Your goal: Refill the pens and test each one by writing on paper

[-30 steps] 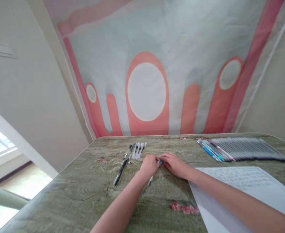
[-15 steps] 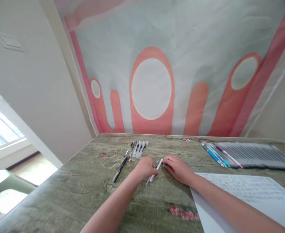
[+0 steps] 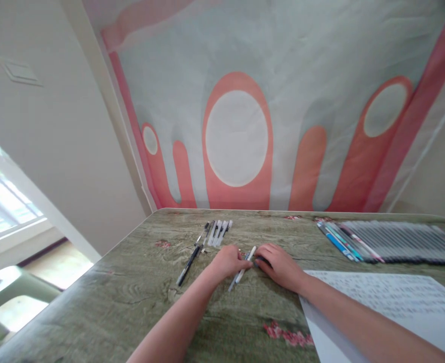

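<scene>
My left hand (image 3: 227, 261) is closed, its thumb lying across a white pen (image 3: 241, 275). A thinner grey-blue pen (image 3: 232, 283) lies alongside, partly covered by that hand. Just to the right, my right hand (image 3: 277, 263) curls its fingers over a small dark piece (image 3: 262, 260); what kind it is I cannot make out. Beyond my left hand, several clear-and-white pen parts (image 3: 218, 233) lie in a slanted row. A black pen (image 3: 186, 267) rests to the left, its upper end close to some small loose parts.
Several grey-barrelled pens (image 3: 407, 242) lie in a broad row at the right, with blue, teal and pink ones (image 3: 343, 242) at its left end. A written sheet of paper (image 3: 381, 297) lies under my right forearm. The wood-patterned table (image 3: 131, 302) meets the wall behind.
My left thumb has shifted slightly right over the white pen. At my right fingertips a dark piece shows where a bluish one showed before. The view has shifted slightly.
</scene>
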Demonstrator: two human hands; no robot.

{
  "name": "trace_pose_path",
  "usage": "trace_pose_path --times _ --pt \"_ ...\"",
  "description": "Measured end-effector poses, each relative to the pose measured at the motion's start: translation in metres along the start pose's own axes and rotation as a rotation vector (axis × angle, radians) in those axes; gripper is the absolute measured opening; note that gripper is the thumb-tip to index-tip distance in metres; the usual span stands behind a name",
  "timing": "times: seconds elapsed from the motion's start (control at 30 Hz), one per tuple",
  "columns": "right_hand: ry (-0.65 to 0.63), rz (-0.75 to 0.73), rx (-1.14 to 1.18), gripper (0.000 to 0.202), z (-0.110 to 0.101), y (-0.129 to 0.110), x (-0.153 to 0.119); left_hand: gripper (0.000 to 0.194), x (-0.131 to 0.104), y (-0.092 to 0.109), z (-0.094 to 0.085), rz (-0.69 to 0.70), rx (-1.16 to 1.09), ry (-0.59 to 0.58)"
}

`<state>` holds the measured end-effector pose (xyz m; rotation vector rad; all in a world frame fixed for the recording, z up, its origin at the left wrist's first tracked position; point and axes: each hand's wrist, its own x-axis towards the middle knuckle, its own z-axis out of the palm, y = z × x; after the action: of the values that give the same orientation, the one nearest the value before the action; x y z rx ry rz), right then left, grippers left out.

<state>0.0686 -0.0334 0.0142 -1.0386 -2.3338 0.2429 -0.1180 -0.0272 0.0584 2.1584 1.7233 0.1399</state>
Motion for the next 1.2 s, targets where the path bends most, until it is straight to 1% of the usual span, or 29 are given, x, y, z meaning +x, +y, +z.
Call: trace_pose_path --times 0.1,0.33,0.53,0.57,0.6,0.67,0.73,0.77,0.83,0.93,1.0,1.07,1.13,1.2 --pt "0.025 0.009 0.03 0.019 0.001 0.001 0.001 0.028 -0.001 0.002 -0.004 0.016 -0.015 -0.057" --pt "0.041 -0.016 0.049 0.019 0.002 0.004 0.0 0.021 0.001 0.003 -0.002 -0.024 0.044 -0.068" --pt "0.102 0.038 0.09 0.022 0.004 0.008 0.001 0.026 0.007 -0.009 -0.006 -0.002 -0.122 -0.163" --pt "0.109 0.053 0.105 0.023 0.004 0.009 0.002 0.027 0.009 -0.011 -0.008 0.009 -0.15 -0.158" --pt "0.119 0.068 0.123 0.024 0.003 0.01 0.002 0.029 0.01 -0.012 -0.01 0.03 -0.174 -0.128" --pt "0.156 0.098 0.175 0.025 -0.001 0.009 0.003 0.031 0.011 -0.009 -0.013 0.11 -0.225 -0.012" --pt "0.204 0.133 0.267 0.026 -0.006 0.005 0.004 0.032 0.01 -0.001 -0.014 0.211 -0.282 0.111" --pt "0.219 0.153 0.331 0.027 -0.009 0.002 0.004 0.032 0.009 0.004 -0.013 0.258 -0.308 0.147" --pt "0.204 0.194 0.493 0.03 -0.014 -0.003 0.006 0.031 0.005 0.014 -0.01 0.328 -0.328 0.176" --pt "0.172 0.267 0.748 0.031 -0.016 -0.008 0.008 0.028 0.0 0.025 -0.003 0.374 -0.323 0.198" --pt "0.231 0.351 0.885 0.032 -0.014 -0.004 0.009 0.029 0.0 0.026 -0.001 0.36 -0.333 0.219" --pt "0.361 0.467 1.001 0.033 -0.011 0.005 0.01 0.032 0.002 0.021 0.001 0.309 -0.316 0.255" --pt "0.504 0.582 1.091 0.035 -0.008 0.017 0.01 0.032 0.006 0.012 0.004 0.229 -0.24 0.304" --pt "0.598 0.665 1.147 0.034 -0.005 0.028 0.009 0.029 0.01 0.003 0.009 0.157 -0.149 0.325"
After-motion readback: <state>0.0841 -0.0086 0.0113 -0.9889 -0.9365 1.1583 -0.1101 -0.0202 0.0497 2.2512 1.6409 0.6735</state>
